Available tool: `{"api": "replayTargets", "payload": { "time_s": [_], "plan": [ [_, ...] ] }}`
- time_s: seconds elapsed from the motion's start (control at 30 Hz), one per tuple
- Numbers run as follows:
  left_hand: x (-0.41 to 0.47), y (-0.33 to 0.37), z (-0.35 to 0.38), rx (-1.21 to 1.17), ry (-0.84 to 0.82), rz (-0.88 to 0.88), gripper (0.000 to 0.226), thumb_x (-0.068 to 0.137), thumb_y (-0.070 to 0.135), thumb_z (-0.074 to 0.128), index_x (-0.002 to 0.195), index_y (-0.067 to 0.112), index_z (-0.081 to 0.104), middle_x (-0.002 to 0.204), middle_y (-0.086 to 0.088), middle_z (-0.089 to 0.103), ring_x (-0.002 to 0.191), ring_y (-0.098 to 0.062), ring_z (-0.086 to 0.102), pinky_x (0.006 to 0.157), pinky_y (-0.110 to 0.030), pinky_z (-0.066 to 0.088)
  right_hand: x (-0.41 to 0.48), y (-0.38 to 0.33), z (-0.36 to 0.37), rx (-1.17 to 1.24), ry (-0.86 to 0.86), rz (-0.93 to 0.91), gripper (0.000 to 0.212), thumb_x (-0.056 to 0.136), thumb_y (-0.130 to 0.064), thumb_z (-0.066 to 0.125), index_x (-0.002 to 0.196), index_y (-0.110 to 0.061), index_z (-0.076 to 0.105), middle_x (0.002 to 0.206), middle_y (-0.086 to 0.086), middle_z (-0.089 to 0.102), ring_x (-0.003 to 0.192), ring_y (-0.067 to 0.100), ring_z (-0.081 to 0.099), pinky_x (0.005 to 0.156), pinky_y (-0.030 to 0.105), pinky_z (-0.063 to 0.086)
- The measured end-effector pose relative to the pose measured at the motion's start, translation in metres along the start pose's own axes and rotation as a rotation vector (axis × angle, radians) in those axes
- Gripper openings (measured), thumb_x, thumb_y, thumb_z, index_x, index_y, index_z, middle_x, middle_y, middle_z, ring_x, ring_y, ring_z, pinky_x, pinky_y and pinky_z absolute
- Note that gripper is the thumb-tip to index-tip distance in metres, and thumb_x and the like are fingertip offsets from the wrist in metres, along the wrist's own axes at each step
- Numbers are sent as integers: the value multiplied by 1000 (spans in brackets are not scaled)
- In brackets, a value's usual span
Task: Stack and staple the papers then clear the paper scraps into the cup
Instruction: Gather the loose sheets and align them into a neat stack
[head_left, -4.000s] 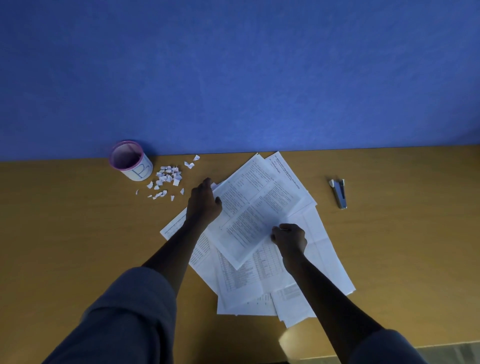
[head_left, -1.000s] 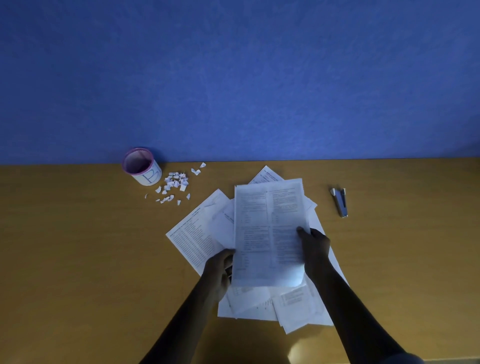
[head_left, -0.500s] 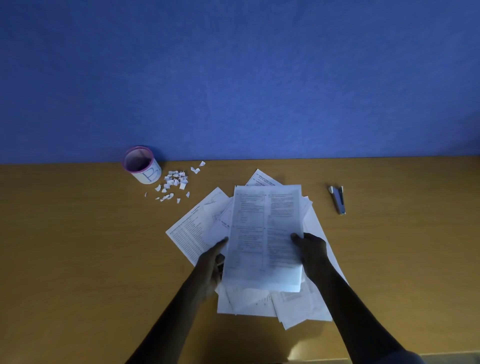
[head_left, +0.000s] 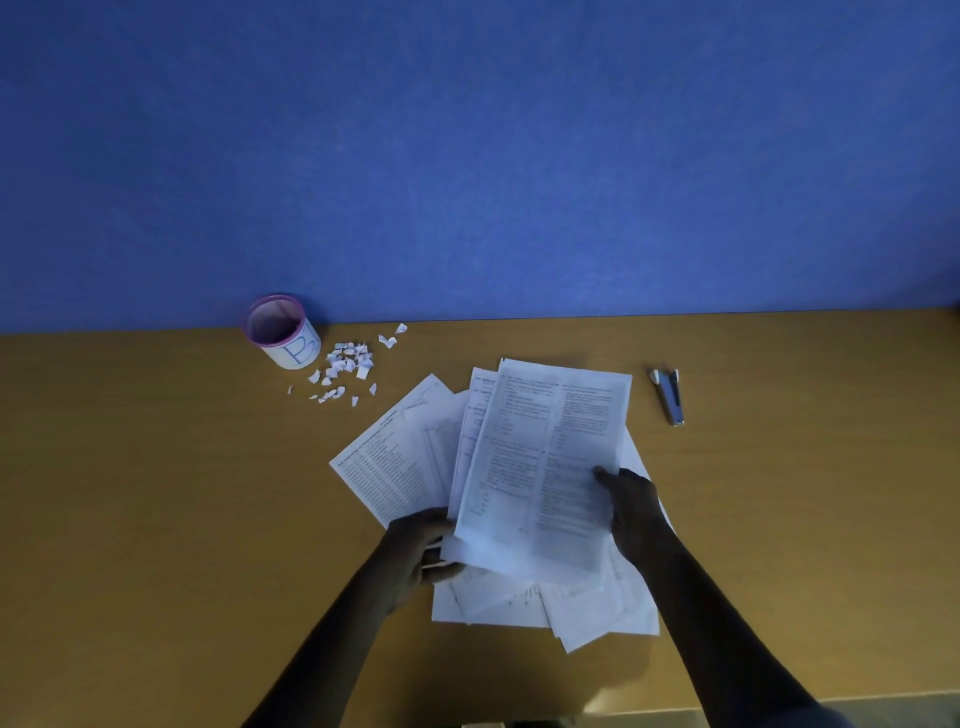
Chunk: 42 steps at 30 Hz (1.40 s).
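Observation:
Several printed white papers (head_left: 400, 467) lie fanned out on the wooden table (head_left: 156, 519). My right hand (head_left: 631, 506) grips the right edge of the top printed sheet (head_left: 545, 462), which is lifted above the pile. My left hand (head_left: 421, 551) holds the lower left edges of the sheets underneath. A white cup (head_left: 283, 332) with a purple rim stands at the back left, against the wall. A small heap of torn paper scraps (head_left: 345, 366) lies just right of the cup. A grey stapler (head_left: 670, 396) rests on the table to the right of the papers.
A blue wall (head_left: 467, 156) rises right behind the table's far edge. The table's near edge (head_left: 779, 696) shows at the lower right.
The top sheet has shifted a little right and tilted. My left hand has slid down to the pile's lower left edge and closed on the sheets there.

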<state>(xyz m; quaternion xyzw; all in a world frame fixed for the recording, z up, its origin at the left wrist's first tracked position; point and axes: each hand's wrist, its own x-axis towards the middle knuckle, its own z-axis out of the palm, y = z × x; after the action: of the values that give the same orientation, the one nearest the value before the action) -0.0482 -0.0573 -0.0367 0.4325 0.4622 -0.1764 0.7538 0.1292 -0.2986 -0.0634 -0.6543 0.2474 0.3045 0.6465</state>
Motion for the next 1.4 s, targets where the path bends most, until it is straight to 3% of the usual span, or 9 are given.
{"api": "replayTargets", "payload": {
  "time_s": [0.13, 0.3, 0.47, 0.7, 0.97, 1.07, 1.17, 1.33, 1.4],
  "plan": [
    [-5, -10, -2, 31, -3, -9, 24, 92, 16, 72, 114, 10, 76, 112, -15, 80, 108, -35, 75, 91, -51, 63, 0, 4, 2, -101, 42, 12, 18, 94, -5, 69, 109, 6, 70, 112, 21, 73, 103, 38, 69, 96, 53, 57],
    [2, -1, 2, 89, 60, 42, 32, 95, 42, 69, 111, 16, 76, 106, -9, 82, 101, -30, 78, 88, -45, 62, -8, 3, 4, -267, 94, -103, 11, 95, -4, 67, 99, 5, 71, 94, 13, 72, 80, 26, 68, 64, 29, 53],
    [8, 5, 12, 255, 100, 230, 24, 96, 31, 73, 119, 30, 67, 117, -2, 75, 109, -27, 73, 94, -50, 62, -11, 5, 10, -434, 113, -157, 38, 93, -11, 70, 129, -6, 60, 112, 12, 72, 99, 32, 71, 84, 46, 62],
    [9, -10, 20, 245, 45, 241, 41, 89, 20, 79, 126, 29, 65, 120, -1, 74, 108, -25, 73, 85, -44, 65, -29, 5, 18, -760, -144, -258, 39, 91, -5, 64, 127, -15, 53, 113, 3, 65, 106, 27, 65, 85, 46, 62],
    [7, -4, 5, 40, 24, 355, 52, 76, 13, 82, 124, 24, 65, 111, -5, 78, 107, -31, 74, 84, -49, 62, -36, -11, 24, -600, -383, -340, 30, 100, -22, 65, 129, -20, 61, 118, 2, 73, 107, 24, 73, 89, 47, 63],
    [5, -8, -2, 21, 31, 410, 59, 72, 24, 84, 127, 22, 63, 120, -8, 75, 114, -36, 70, 96, -65, 56, -36, -13, 30, -509, -223, -344, 31, 105, -44, 52, 110, -20, 71, 107, 4, 77, 99, 27, 75, 85, 46, 61],
    [3, -13, -14, -49, 32, 419, 61, 74, 22, 83, 131, 20, 63, 125, -12, 72, 116, -40, 68, 99, -70, 52, -27, -8, 30, -797, 114, -464, 27, 104, -34, 57, 113, -12, 70, 118, 11, 75, 108, 30, 69, 86, 33, 52],
    [-1, -19, -27, -141, -15, 427, 63, 76, 17, 79, 136, 15, 60, 129, -18, 70, 117, -44, 67, 95, -65, 54, -26, 4, 44, -1290, 83, -317, 81, 79, -61, 76, 135, -12, 43, 134, 10, 51, 126, 35, 49, 98, 54, 48],
    [-2, -19, -27, -151, -15, 430, 65, 77, 16, 80, 138, 15, 59, 131, -19, 69, 118, -45, 67, 95, -66, 55, -30, 8, 51, -1392, 114, -319, 83, 76, -64, 75, 132, -12, 41, 130, 11, 49, 123, 34, 48, 97, 54, 47]
  ]
}}
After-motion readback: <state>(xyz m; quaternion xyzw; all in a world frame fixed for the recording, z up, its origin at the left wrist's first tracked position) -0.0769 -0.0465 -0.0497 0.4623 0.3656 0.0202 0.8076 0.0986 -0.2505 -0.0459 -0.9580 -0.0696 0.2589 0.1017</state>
